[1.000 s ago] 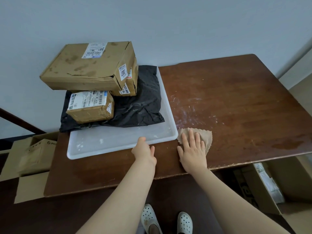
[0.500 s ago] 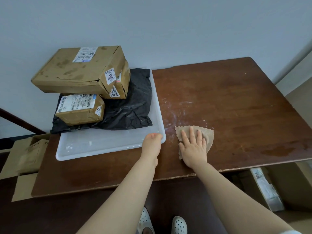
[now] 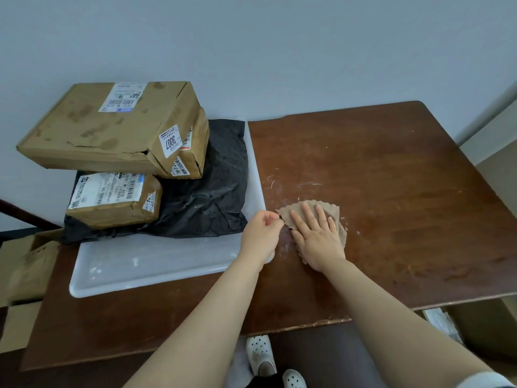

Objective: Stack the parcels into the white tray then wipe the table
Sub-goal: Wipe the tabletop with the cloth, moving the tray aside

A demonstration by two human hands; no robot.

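Cloth: a tan cloth [image 3: 321, 217] with zigzag edges lies flat on the table, pinned beneath the right hand, just right of the tray's right rim.
Right hand: the right hand [image 3: 317, 235] is pressed palm down on the cloth, fingers spread apart and straight, gripping nothing.
Left hand: the left hand [image 3: 261, 233] is just left of the right one, fingers curled together, resting over the tray's near right corner; its fingertips meet the cloth's left corner, though I cannot tell whether they pinch it.
Tray: the white tray [image 3: 156, 264] sits left of both hands, its near part bare.
Parcels: beyond the left hand, a black bag parcel [image 3: 207, 191] lies in the tray, with a small labelled box [image 3: 112, 200] on it, a large brown box [image 3: 109, 127] stacked above, and another box [image 3: 195, 147] beneath that one's right end.
Table: the brown table [image 3: 391, 177] shows whitish smears just beyond the cloth.
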